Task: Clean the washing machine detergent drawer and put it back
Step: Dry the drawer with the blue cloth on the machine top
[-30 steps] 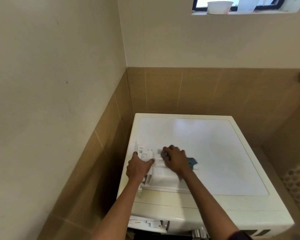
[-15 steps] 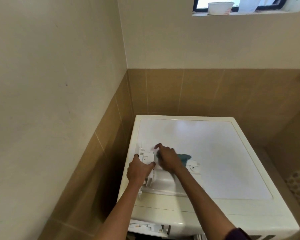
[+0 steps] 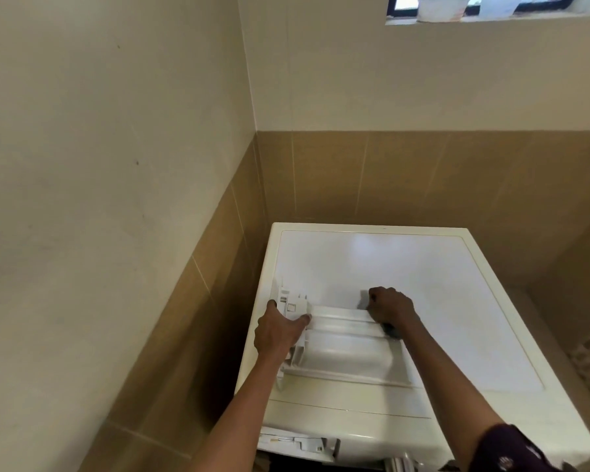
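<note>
The fingers (image 3: 272,305) of the left hand (image 3: 278,332) are spread around the left end of the detergent drawer (image 3: 348,349), with the thumb laid across its upper face and the others wrapped over its outer side, clamping it in place. The fingers (image 3: 377,295) of the right hand (image 3: 392,308) are curled tight together into a fist over a dark cloth (image 3: 390,330). Only a small corner of it shows beneath the heel of the hand, which presses on the drawer's far right corner. The drawer is out of its housing and lies flat on top of the washing machine (image 3: 423,284), in the front left part of the lid, with its long side running across the machine. At the top left of the machine's front face, the open drawer slot (image 3: 293,442) shows just below the left forearm. The machine stands in a corner, with tan tiled walls (image 3: 355,172) behind it and to its left. High above the machine, a white bowl (image 3: 440,8) sits on a window ledge.
</note>
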Available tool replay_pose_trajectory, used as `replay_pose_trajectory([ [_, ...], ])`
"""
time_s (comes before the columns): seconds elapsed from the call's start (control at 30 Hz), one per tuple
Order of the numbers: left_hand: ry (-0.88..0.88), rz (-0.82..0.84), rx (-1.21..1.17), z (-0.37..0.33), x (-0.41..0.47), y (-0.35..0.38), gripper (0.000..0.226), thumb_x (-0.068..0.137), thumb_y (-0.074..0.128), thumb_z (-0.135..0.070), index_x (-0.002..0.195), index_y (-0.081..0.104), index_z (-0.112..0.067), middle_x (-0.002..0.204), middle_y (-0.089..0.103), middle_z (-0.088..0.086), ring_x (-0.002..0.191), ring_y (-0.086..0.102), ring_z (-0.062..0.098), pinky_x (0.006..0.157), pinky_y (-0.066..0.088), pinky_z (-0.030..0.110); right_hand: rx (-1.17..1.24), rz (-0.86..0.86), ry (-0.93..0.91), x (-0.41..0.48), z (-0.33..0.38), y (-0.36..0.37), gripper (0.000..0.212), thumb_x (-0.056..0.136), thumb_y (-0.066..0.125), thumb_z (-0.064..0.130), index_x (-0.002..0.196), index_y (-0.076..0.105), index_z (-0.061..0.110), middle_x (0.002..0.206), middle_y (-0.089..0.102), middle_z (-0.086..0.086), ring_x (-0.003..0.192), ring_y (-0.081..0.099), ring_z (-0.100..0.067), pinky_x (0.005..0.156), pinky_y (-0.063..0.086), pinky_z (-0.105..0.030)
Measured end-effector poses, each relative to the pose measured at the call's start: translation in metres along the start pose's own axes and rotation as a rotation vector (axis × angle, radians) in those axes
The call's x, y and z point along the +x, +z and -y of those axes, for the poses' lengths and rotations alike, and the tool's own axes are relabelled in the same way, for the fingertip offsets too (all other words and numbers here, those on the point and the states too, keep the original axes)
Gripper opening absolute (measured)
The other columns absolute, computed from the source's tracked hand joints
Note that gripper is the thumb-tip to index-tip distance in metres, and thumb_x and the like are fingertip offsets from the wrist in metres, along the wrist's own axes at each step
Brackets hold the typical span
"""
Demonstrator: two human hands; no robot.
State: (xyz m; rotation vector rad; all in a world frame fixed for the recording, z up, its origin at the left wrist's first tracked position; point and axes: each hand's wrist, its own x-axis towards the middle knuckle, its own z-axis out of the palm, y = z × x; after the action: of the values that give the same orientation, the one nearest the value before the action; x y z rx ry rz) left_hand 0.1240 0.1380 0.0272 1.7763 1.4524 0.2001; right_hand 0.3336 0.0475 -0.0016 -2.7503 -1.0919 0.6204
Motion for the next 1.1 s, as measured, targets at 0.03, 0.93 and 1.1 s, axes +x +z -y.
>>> replay_pose_trajectory([
  [0.03, 0.003, 0.007, 0.007, 0.000, 0.000, -0.001, 0.072, 0.075, 0.069, -0.052, 0.128, 0.042, -0.012, 0.126, 0.056, 0.009, 0.115, 0.054, 0.031, 0.093, 0.048, 0.041, -0.012, -0.093, -0.001, -0.005, 0.003, -0.003, 0.005, 0.090, 0.046, 0.022, 0.090, 0.050, 0.019, 0.104, 0.063, -0.008, 0.096, 0.058, -0.028, 0.071, 0.038, -0.029],
  [0.93, -0.102, 0.032, -0.354, -0.014, -0.015, -0.007, 0.103, 0.063, -0.007, -0.079, 0.145, 0.027, -0.026, 0.138, 0.048, 0.014, 0.123, 0.047, 0.036, 0.104, 0.037, 0.049, 0.313, -0.173, -0.731, -0.095, 0.095, 0.023, 0.017, 0.083, 0.063, 0.016, 0.097, 0.073, 0.011, 0.110, 0.067, -0.003, 0.101, 0.052, -0.019, 0.079, 0.038, -0.020],
  [1.1, -0.077, 0.017, -0.271, -0.015, -0.015, -0.005, 0.086, 0.080, -0.005, -0.072, 0.144, 0.028, -0.025, 0.138, 0.048, 0.012, 0.123, 0.046, 0.036, 0.104, 0.036, 0.049, 0.384, -0.079, -0.723, -0.090, 0.085, 0.013, 0.010, 0.078, 0.067, 0.013, 0.085, 0.074, 0.013, 0.100, 0.069, -0.001, 0.094, 0.054, -0.018, 0.073, 0.038, -0.018],
])
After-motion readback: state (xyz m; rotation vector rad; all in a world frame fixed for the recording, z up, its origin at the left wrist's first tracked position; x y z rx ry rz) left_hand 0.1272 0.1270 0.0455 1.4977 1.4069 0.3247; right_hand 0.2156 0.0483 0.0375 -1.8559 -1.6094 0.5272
